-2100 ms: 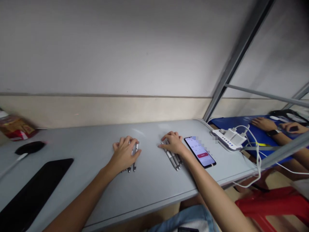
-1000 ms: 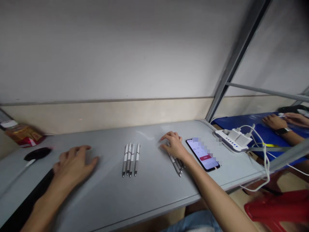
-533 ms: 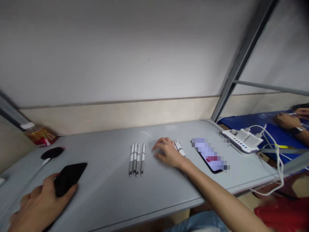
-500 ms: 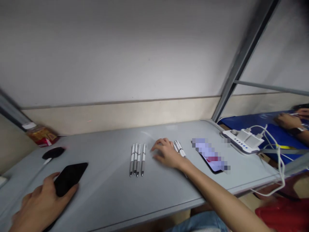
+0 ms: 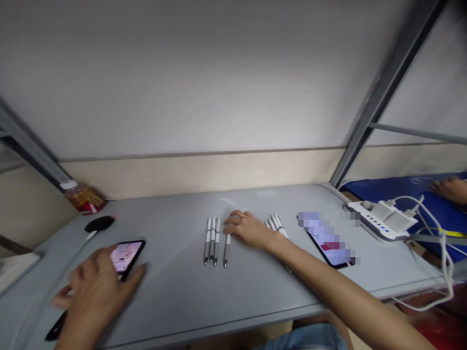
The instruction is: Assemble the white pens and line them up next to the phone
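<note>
My left hand [image 5: 97, 287] hovers over a black-edged phone [image 5: 127, 255] on the desk, thumb and fingers apart. The phone's screen is lit, and part of it is hidden under the hand. My right hand [image 5: 250, 229] has its fingers curled down on the upper end of a white pen with a grey grip [image 5: 226, 253]; the pen lies flat and its top is covered. Just left of it lies a close row of like pens [image 5: 212, 240]. Several more white pens [image 5: 276, 223] lie partly under my right forearm.
Another phone [image 5: 323, 240] with a lit, blurred screen lies right of my forearm. Beyond it sits a white power strip [image 5: 379, 221] with plugs and cables. At left are a black charging pad [image 5: 99, 224] and a jar [image 5: 85, 199]. A co-worker's hand [image 5: 450, 188] rests at far right.
My right hand has moved left onto the single pen's top. My left hand has loosened from the phone, and its dark screen is now lit. The view has shifted slightly left.
</note>
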`<state>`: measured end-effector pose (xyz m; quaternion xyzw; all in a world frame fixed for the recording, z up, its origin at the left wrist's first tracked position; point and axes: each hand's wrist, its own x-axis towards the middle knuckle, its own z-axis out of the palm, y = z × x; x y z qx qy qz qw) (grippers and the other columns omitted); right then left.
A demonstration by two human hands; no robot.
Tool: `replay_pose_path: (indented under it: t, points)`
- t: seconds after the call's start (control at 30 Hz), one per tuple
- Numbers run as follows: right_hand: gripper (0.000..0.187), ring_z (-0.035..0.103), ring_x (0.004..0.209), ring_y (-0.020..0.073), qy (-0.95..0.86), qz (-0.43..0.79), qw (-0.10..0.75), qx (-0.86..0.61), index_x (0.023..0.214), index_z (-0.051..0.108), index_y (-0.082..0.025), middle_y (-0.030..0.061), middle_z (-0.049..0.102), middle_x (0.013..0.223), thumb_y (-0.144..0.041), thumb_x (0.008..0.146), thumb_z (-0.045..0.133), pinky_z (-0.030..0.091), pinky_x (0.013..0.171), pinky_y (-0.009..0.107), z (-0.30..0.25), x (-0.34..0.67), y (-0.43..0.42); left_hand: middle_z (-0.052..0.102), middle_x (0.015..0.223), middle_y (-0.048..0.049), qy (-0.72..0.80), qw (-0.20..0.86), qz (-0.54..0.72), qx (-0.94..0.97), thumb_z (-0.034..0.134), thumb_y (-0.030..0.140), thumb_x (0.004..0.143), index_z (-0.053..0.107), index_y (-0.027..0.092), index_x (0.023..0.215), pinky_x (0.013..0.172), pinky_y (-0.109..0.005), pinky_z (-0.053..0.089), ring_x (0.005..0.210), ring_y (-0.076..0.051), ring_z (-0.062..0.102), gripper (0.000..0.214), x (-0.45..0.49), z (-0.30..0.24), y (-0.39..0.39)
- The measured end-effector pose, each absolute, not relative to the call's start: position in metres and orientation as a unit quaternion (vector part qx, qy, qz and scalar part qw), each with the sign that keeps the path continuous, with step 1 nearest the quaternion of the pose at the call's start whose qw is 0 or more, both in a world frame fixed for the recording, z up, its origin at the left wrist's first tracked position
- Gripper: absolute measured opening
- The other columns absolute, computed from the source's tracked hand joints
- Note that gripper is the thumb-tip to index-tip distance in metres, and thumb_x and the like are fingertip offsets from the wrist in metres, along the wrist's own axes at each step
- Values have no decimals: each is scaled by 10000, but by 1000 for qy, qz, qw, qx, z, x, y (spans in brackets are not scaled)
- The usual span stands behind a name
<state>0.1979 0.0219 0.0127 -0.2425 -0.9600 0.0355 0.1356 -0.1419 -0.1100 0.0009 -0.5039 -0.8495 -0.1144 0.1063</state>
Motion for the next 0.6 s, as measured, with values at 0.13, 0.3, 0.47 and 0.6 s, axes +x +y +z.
replay_pose_path:
  t: [0.13, 0.3, 0.47, 0.6]
  points:
    - [188, 411, 1205, 230, -962, 54, 129, -232, 1016, 676, -246, 65, 624, 1204, -204, 921, 520, 356, 917, 369, 18, 206, 25, 511, 1300, -118, -738, 88, -169, -648, 463, 451, 838, 535, 228, 1135, 882, -521, 367, 1198, -360, 425, 378, -66, 14, -98]
    - [210, 479, 1107, 216, -939, 71, 173, -288, 1039, 653, -228, 77, 655, 1081, -232, 955, 460, 346, 899, 356, 25, 223, 25, 624, 1123, -72, -613, -5, -235, -754, 484, 406, 889, 572, 234, 1064, 908, -432, 370, 1097, -257, 517, 260, 2, 15, -69]
    - [238, 549, 958, 193, -886, 149, 248, -362, 1065, 628, -200, 73, 662, 1023, -213, 954, 419, 368, 866, 330, 25, 242, 29, 641, 1003, -86, -536, 2, -192, -822, 445, 335, 936, 563, 185, 1030, 806, -368, 385, 970, -233, 552, 213, 29, 27, -32]
    - [266, 549, 786, 161, -836, 299, 281, -364, 997, 645, -177, 40, 654, 884, -307, 946, 419, 400, 729, 272, 21, 248, 30, 617, 912, -73, -468, 89, -182, -860, 320, 281, 987, 573, 181, 988, 755, -348, 351, 891, -210, 514, 273, 30, 32, -12]
